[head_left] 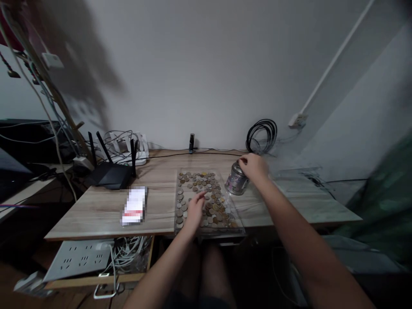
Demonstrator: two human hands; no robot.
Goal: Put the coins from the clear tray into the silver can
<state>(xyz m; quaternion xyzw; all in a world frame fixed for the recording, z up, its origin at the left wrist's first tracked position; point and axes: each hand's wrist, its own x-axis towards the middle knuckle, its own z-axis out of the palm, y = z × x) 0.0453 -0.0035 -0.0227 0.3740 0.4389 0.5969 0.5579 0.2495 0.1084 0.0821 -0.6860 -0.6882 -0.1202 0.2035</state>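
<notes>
Many loose coins [216, 211] lie spread in a shallow clear tray [177, 171] at the middle of the desk. Low over them is my left hand [195, 211], its index finger stretched out near the coins and no held object visible. Just right of the tray stands a grey patterned tin [236, 182], upright. My right hand [255, 166] is at the tin's top rim, thumb and fingers drawn together over the opening. Whatever those fingertips hold, if anything, is hidden, as is the inside of the tin.
A phone [135, 206] lies left of the tray. Behind it are a black router [111, 174] and a white router [141, 154]. A small dark upright object [192, 143] and coiled black cable [262, 135] are by the wall. Below sits an open drawer with a power strip [79, 259].
</notes>
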